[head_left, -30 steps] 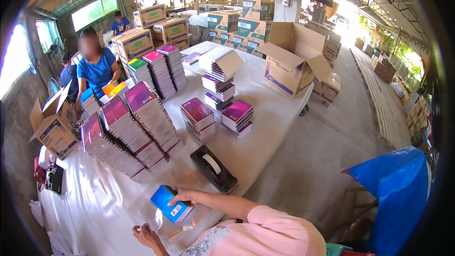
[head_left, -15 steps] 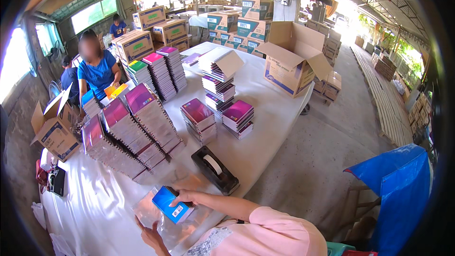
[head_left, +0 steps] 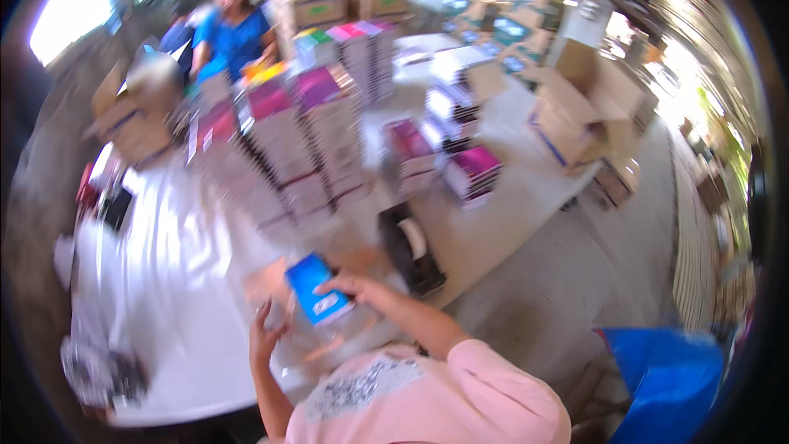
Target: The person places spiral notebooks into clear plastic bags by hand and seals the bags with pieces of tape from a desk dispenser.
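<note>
A blue spiral notebook (head_left: 311, 284) is gripped at its right edge by my right hand (head_left: 347, 286), thumb across the cover. Beneath it on the table lies clear plastic (head_left: 267, 278), probably bags or sheets; blur hides which. My left hand (head_left: 266, 335) is held just left of the notebook, fingers apart and holding nothing. Beyond my right hand stands a black tape dispenser (head_left: 403, 261) with a pale roll. Tall stacks of spiral notebooks with purple covers (head_left: 269, 101) rise farther back on the left.
Shorter notebook stacks (head_left: 472, 174) stand mid-table. An open cardboard box (head_left: 567, 122) sits at the far right edge, another box (head_left: 141, 127) at the left. A person in blue (head_left: 234, 41) is behind the stacks. Crumpled plastic (head_left: 90, 366) lies at the table's near left.
The whole view has shifted and blurred, with the table's things appearing farther right. My left hand has lifted, its fingers now pointing up beside the notebook. My right hand keeps its hold.
</note>
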